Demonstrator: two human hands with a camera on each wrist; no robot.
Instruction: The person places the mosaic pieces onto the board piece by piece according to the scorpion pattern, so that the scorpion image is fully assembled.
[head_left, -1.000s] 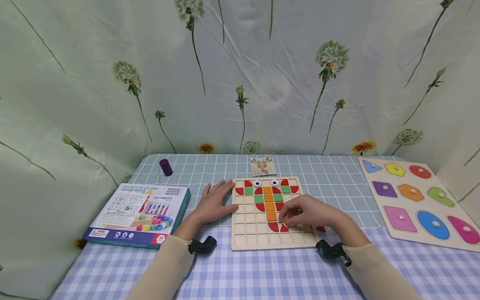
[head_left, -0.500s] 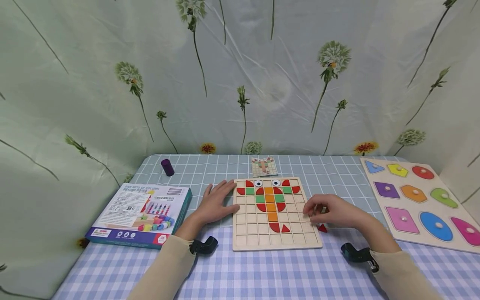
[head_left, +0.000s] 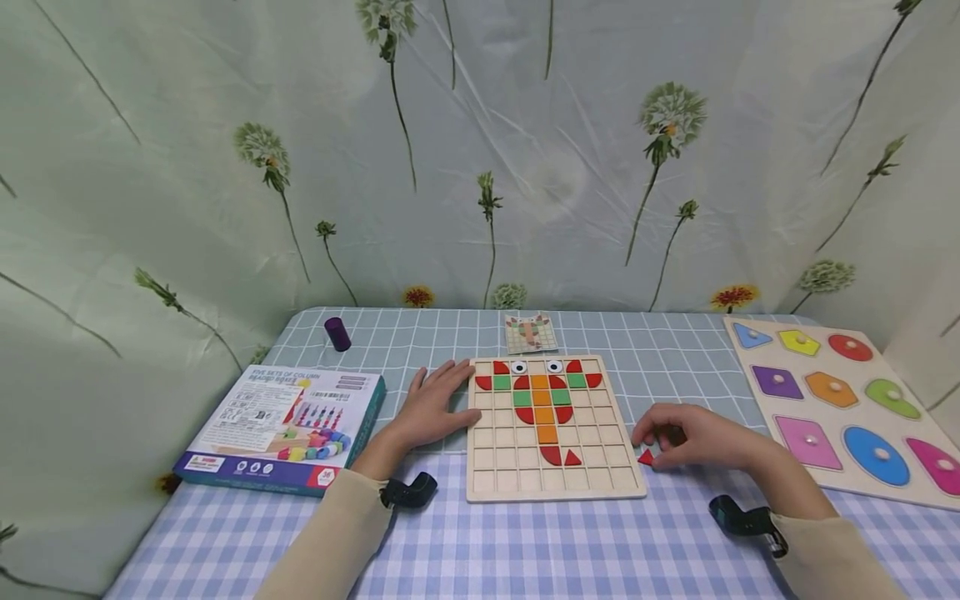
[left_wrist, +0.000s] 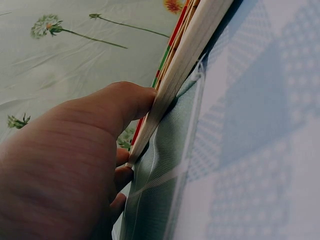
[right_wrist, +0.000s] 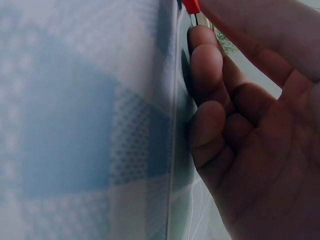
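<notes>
A wooden grid board [head_left: 510, 483] lies mid-table, with red, orange and green pieces and two eye discs on its squares. Along its left edge rests my left hand [head_left: 431, 410], fingers spread; its thumb [left_wrist: 135, 100] touches the board's side in the left wrist view. Just off the board's right edge, my right hand [head_left: 693, 435] has thumb and curled fingers around a red triangle piece [head_left: 646, 457] on the table. The right wrist view catches only part of the red triangle [right_wrist: 191, 6] by the fingertips, the board being out of sight. Another red triangle [head_left: 572, 457] lies on the board.
A small picture card [head_left: 529, 333] stands behind the board. On the left are a toy box [head_left: 285, 425] and a purple cylinder [head_left: 337, 333]. A peg puzzle [head_left: 817, 392] with coloured shapes lies at right. A floral curtain [head_left: 465, 150] hangs behind the table.
My right hand has moved right, off the board, to the red triangle beside it, leaving the triangle on the board uncovered. The left hand has stayed at the board's left edge.
</notes>
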